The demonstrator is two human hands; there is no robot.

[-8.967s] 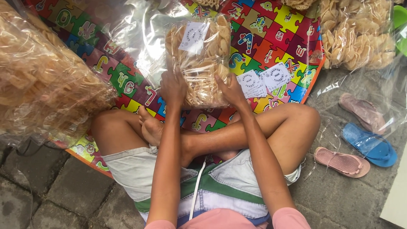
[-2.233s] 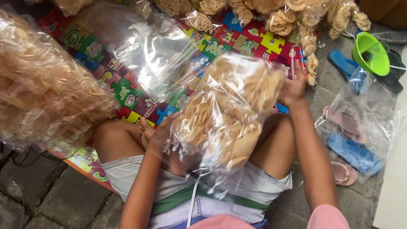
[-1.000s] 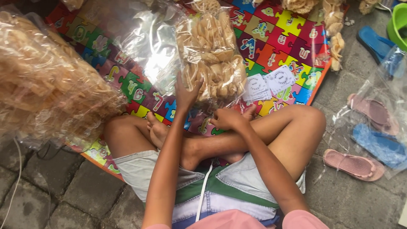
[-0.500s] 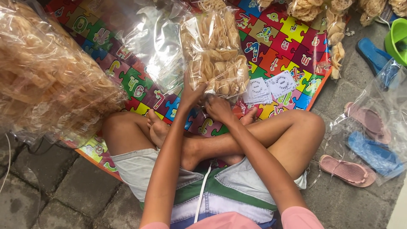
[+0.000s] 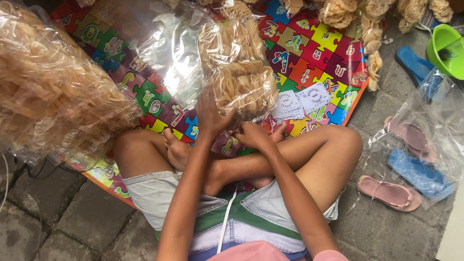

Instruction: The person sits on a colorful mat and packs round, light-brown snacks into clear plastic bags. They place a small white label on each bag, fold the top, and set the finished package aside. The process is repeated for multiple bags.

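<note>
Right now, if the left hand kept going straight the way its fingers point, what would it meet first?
The left hand points up and away from the body, fingers spread against the clear bag of crackers. It would press straight into that bag; it seems to be touching already, though depth is hard to judge.

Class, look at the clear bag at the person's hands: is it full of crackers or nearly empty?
Full. The clear bag is packed with pale crackers from bottom to top, and the left hand presses against its side.
</note>
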